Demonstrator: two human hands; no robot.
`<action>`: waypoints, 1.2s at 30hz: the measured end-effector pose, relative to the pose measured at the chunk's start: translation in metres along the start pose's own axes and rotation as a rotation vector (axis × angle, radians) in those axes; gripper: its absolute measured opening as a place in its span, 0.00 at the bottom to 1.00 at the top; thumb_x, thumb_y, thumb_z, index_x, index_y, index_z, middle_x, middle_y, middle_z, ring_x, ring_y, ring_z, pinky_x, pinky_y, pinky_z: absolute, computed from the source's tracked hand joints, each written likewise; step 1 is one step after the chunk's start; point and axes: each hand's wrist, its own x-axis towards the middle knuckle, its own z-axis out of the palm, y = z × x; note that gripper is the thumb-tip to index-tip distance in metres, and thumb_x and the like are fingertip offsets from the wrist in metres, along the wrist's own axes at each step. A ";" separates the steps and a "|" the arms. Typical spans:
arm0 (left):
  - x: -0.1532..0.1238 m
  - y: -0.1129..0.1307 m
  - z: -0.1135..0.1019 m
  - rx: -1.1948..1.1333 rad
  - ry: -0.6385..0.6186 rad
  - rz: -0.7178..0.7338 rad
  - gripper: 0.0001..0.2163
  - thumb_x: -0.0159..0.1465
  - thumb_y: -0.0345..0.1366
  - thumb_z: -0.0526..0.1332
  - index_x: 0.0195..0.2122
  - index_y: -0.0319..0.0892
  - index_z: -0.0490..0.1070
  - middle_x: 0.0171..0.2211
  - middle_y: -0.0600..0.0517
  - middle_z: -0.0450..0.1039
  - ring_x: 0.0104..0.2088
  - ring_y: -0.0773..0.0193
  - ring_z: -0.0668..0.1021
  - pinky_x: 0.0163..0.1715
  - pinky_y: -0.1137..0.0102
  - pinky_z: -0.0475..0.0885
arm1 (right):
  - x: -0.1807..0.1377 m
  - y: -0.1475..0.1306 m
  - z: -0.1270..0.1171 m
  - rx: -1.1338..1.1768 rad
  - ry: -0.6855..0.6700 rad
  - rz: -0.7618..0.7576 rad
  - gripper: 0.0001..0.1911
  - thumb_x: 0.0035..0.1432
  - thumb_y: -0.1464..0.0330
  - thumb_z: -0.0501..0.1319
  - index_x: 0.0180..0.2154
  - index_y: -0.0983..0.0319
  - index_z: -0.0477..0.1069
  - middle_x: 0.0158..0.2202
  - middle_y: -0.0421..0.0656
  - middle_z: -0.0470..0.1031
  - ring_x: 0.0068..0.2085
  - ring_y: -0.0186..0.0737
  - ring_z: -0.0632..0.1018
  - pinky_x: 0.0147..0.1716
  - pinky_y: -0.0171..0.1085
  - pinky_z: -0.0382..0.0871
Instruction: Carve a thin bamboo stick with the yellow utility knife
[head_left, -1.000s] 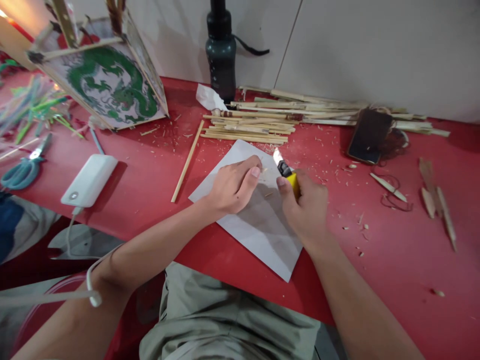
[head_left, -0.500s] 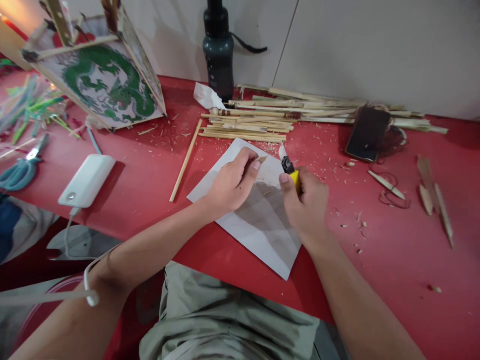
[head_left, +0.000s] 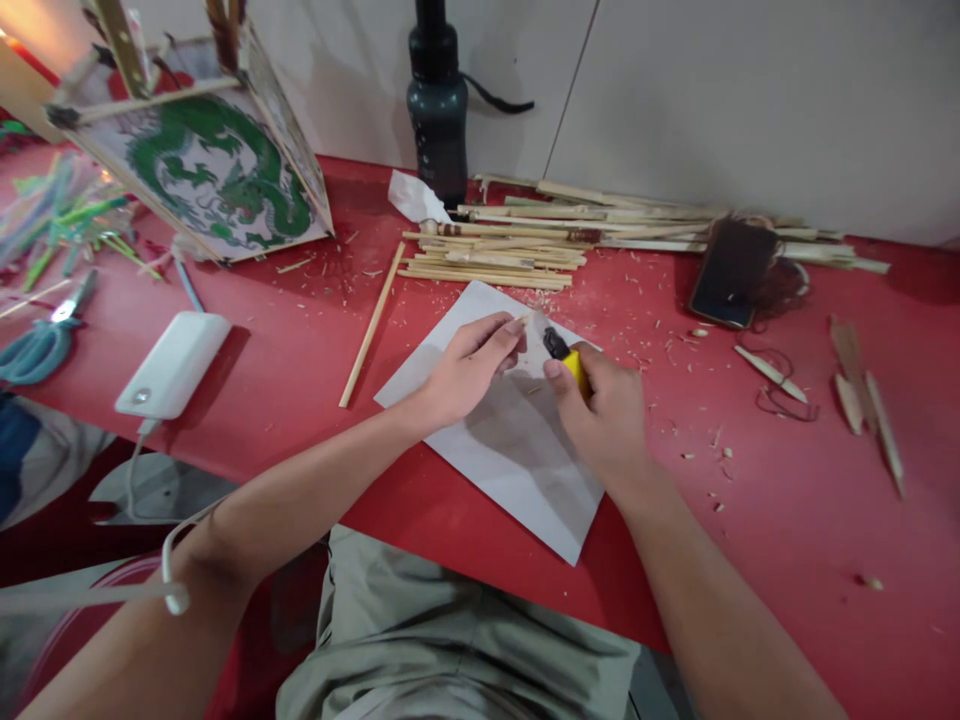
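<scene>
My left hand is closed in a pinch over the white paper. From its fingertips pokes the tip of a small piece of wood; the rest is hidden in my fingers. My right hand is wrapped round a yellow and black utility knife. The blade points up and left and meets or nearly meets the wood tip; I cannot tell whether they touch. A small shaving lies on the paper between my hands.
Behind the paper lie bamboo sticks in a bundle, with a dark bottle behind. A single stick, a white power bank, scissors and a dragon-painted lantern are on the left. A phone and carved wood pieces lie right.
My right hand has moved left with the utility knife, bringing the blade up to the wood piece. My left hand has turned slightly, and its other fingers show more.
</scene>
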 end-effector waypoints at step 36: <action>-0.006 -0.001 -0.005 0.586 0.027 0.122 0.29 0.64 0.65 0.56 0.23 0.42 0.60 0.18 0.57 0.58 0.22 0.70 0.61 0.23 0.69 0.55 | -0.001 -0.003 -0.007 -0.149 -0.038 -0.075 0.23 0.66 0.46 0.54 0.28 0.57 0.64 0.18 0.39 0.62 0.20 0.37 0.63 0.24 0.39 0.49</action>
